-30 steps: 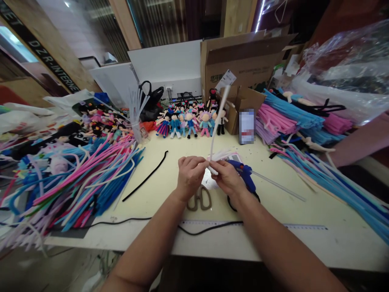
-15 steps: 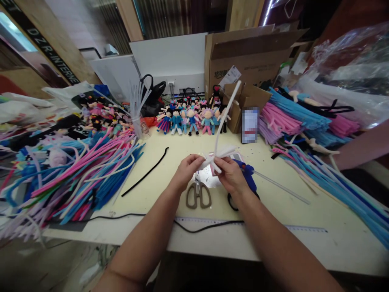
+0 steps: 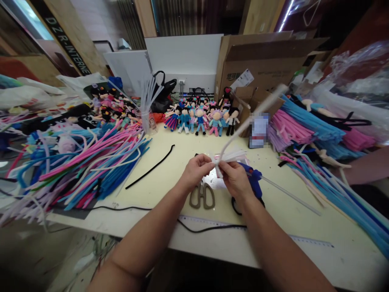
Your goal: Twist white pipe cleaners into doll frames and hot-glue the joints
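I see the right hand (image 3: 236, 176) pinching a fuzzy white stem (image 3: 240, 129) between thumb and fingers, and the left hand (image 3: 199, 169), fingers curled, nipping its low end, both above the middle of the worktop (image 3: 162, 178). The stem is slender and soft, arching up toward the far right with a blurred tip. Nearer me lie scissors (image 3: 210, 198) with tan loop handles; a blue glue gun (image 3: 255, 181) sits just right of the hands.

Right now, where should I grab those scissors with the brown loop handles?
Probably by the brown loop handles, coming from the pale table's near edge: both loops point that way, while the other end runs away, partly hidden by the left hand.
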Available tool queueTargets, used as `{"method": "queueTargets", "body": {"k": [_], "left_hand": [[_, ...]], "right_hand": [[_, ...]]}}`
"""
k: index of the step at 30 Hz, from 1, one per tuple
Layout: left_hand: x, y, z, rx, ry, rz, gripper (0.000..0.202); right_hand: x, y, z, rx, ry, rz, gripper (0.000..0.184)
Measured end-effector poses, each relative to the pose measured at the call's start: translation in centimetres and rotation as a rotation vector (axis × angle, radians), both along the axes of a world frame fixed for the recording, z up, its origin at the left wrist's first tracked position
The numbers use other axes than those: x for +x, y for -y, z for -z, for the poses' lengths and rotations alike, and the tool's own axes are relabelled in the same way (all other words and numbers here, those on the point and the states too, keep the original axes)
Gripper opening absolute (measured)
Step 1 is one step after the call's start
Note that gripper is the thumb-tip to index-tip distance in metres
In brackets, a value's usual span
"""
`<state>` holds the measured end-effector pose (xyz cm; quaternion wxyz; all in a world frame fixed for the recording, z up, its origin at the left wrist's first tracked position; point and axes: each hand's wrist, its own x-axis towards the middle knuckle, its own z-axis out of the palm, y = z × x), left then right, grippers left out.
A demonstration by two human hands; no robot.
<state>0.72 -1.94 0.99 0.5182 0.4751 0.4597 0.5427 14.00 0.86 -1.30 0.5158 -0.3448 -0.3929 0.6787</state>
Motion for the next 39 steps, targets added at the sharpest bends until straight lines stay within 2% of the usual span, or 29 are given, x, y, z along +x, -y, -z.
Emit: {"method": "queueTargets", "body": {"k": [7, 12, 18, 23, 26, 29, 31, 36, 39], "left_hand": [[0.5, 0.3, -0.3, 0.126, -0.176, -0.076, 0.019], [0.7, 0.4, 0.1, 0.183, -0.289, -0.120, 0.017], [0.7, 0.2, 0.1, 0.112, -0.109, -0.043, 0.026], [-0.1, 0.0, -0.6, 0.060, -0.023, -0.139, 0.032], [-0.9, -0.2, -0.4, -0.026, -0.027, -0.046, 0.036], [-1.4, -0.6, 0.2, -0.082, 0.065, 0.100, 0.056], [-1.6, -0.8, 0.5, -0.101, 0.116, 0.148, 0.063], [-1.5, -1.1, 0.7, -0.071, 0.062, 0.060, 0.025], [-1.3, -1.0, 0.5, -0.045, 0.056, 0.008, 0.022]], "right_hand": [[-0.2, 0.0, 0.2, -0.013, 0.013, 0.063, 0.027], [-0.1, -0.3, 1.0, 0.027, 0.070, 0.104, 0.027], [-0.5, 0.2, -0.1, 0.054, -0.023, 0.091, 0.022], [-0.6, 0.4, 0.0, 0.044, -0.023, 0.015, 0.022], [-0.6, 0.7, -0.1, 0.029, -0.016, -0.065, 0.022], [-0.6, 1.0, -0.8, 0.001, -0.067, -0.145, 0.022], [-0.6, 1.1, -1.1, -0.010, -0.106, -0.189, 0.020], [-0.6, 1.1, -0.7, -0.103, -0.123, -0.150, 0.018], [-0.8, 1.0, -0.4, -0.127, -0.132, -0.164, 0.020]]}}
